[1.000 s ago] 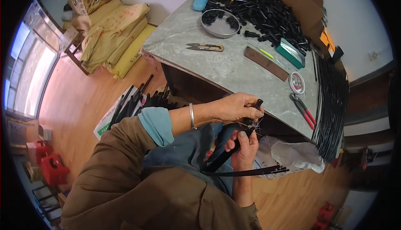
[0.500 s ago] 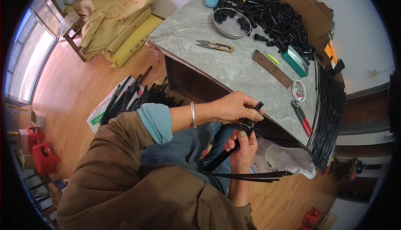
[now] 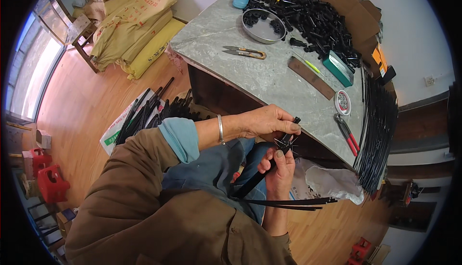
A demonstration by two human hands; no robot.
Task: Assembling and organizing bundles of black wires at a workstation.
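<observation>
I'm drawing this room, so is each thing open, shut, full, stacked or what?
Left hand: pinching a black piece
Right hand: gripping a black shaft
Snips: blades apart
Metal bowl: partly filled with black parts
White dish: holding small shiny pieces
Pliers: lying down, open or shut unclear
Sacks: stacked
Left sleeve: turned up

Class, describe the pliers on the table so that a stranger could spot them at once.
Start at the grey table and go to its right end, where long black strips lie bundled. Just left of them, on the near side of the small white dish, lie the pliers, set apart by red handles.
</observation>
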